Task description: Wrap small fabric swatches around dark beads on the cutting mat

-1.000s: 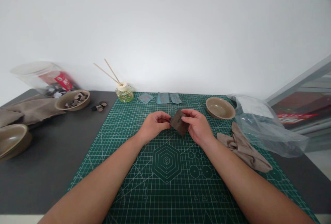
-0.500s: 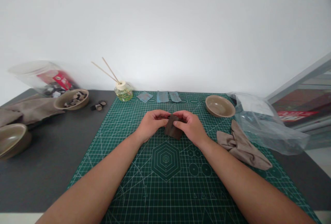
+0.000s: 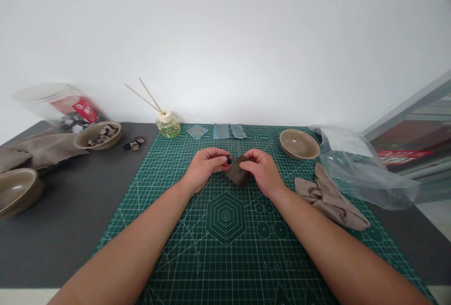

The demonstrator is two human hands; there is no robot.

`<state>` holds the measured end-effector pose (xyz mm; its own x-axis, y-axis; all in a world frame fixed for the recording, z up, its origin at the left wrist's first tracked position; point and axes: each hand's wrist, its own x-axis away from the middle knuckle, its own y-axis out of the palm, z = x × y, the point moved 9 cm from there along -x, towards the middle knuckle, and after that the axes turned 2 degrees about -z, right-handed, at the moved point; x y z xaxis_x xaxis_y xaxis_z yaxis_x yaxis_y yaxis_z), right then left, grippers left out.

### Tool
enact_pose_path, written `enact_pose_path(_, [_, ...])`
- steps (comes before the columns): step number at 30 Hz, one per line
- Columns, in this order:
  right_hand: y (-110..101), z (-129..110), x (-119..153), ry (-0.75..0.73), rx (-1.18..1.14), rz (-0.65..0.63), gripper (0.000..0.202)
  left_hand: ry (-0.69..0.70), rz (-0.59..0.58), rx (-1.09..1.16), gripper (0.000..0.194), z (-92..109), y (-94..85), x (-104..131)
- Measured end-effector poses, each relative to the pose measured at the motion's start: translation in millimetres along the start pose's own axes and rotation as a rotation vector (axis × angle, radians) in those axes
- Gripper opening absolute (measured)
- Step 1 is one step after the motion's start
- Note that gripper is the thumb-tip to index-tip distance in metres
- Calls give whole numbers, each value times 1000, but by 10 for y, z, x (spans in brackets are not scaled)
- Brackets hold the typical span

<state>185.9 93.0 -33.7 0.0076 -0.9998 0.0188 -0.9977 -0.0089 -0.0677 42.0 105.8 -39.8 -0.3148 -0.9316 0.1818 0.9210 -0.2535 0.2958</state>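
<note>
Above the middle of the green cutting mat (image 3: 169,230), my left hand (image 3: 202,168) pinches a small black rounded piece (image 3: 229,160) between thumb and fingers. Just to its right, my right hand (image 3: 266,172) is closed on the upper part of a dark brown, flat rectangular piece (image 3: 238,173), which hangs tilted toward the mat. Its material is too small to make out. The black piece is close to the brown piece's upper left edge; whether they touch I cannot tell.
Tan bowls stand at the right (image 3: 299,144), far left (image 3: 14,192) and back left, the last bowl (image 3: 81,143) holding small pieces. A reed diffuser (image 3: 169,125), pale blue packets (image 3: 221,131), a clear bag (image 3: 369,173) and a folded brown cloth (image 3: 334,199) lie around.
My hands have moved slightly apart. The brown piece has tilted and shifted a little right with my right hand, and the black piece now shows at my left fingertips.
</note>
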Motion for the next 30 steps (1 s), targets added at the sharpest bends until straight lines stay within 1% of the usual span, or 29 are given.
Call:
enact_pose_path(5, [21,-31,13,-4,69,-19,10,-10,-23,-51,22,-19,17,-5])
enact_pose_path(9, [70,-59,22,-34,133,-75,11,10,-45,-103,20,-4,56,-2])
enact_pose_path(13, [104,-88,35,-59,207,-110,12,18,-57,-149,22,0,79,0])
enact_pose_path(22, [104,-134,41,-71,246,-95,9,8,-91,-127,19,-19,90,-3])
enact_pose_path(30, [132,-166,48,-79,263,-110,6,35,-148,-223,16,27,155,19])
